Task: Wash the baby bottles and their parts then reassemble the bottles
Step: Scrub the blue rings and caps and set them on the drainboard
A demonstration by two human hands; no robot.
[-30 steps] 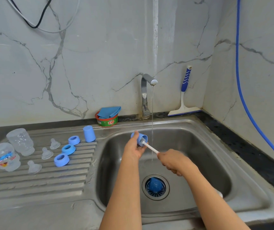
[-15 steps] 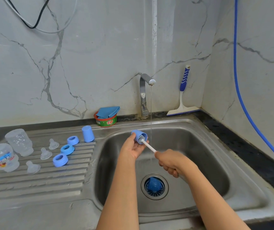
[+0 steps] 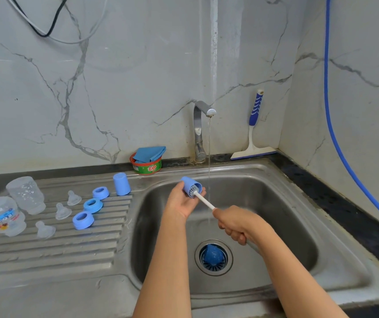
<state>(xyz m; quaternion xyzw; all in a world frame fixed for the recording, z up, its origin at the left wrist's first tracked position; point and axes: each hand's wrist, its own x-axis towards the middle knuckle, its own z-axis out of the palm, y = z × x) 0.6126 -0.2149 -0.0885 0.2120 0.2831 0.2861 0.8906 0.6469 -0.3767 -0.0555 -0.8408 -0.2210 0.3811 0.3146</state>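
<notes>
A: Head view: what's changed over the sink (image 3: 344, 249)?

B: Little. The left hand (image 3: 180, 203) still has its fingers around a blue bottle cap (image 3: 189, 183) beside the tap stream; the right hand (image 3: 235, 223), fist closed on the bottle brush (image 3: 203, 200), keeps scrubbing inside it. Washing continues.

A: Counts?

B: Left of the sink: three bottles, one at the frame's edge, three teats, three blue rings, one more cap (image 3: 121, 183). Another blue part sits in the drain.

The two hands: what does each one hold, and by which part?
Left hand: blue plastic cap, by its outer wall. Right hand: white bottle brush, by its handle end.
</notes>
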